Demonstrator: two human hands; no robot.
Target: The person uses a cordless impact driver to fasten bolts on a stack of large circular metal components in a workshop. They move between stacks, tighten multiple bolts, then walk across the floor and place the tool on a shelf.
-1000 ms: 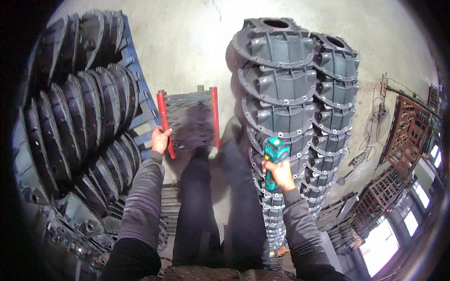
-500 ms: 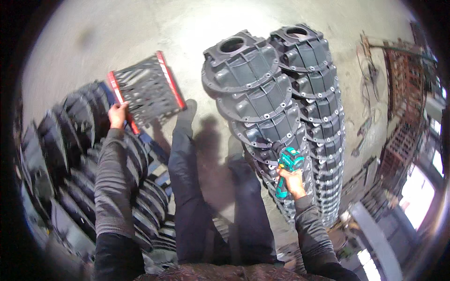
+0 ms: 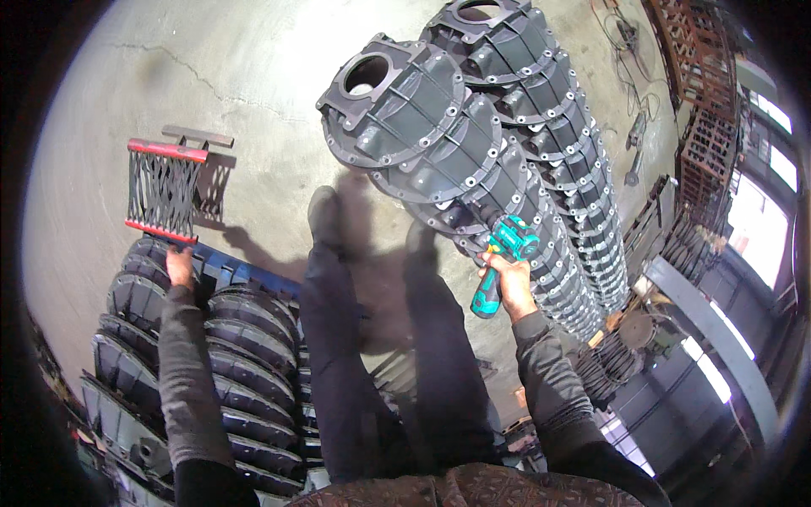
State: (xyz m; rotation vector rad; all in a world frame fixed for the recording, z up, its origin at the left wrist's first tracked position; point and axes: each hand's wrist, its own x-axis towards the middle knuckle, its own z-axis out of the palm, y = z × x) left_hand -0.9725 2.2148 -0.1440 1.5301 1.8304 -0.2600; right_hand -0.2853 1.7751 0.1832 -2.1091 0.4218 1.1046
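My left hand [image 3: 179, 267] is at the near edge of a low folding stool [image 3: 163, 188] with red rails and a dark webbed seat. Its fingers look closed on that edge, though the exact grip is partly hidden. My right hand [image 3: 509, 279] is wrapped round the handle of a teal and black cordless drill [image 3: 513, 238]. The drill's dark nose points up and left, toward the flanged rim of a dark cast housing [image 3: 452, 173] in the nearer stack. Whether the nose touches the housing, I cannot tell.
A second row of stacked housings [image 3: 541, 97] runs along the right. Dark ribbed castings [image 3: 251, 372] fill the lower left beside a blue edge [image 3: 245, 269]. Cables and a hand tool [image 3: 635, 139] lie on the floor by rusty racks [image 3: 705, 139]. My legs stand between the stacks.
My left hand and the stool have moved left, and the stool has turned, with a grey bar now showing behind it. The drill stays in my right hand, shifted slightly left and up.
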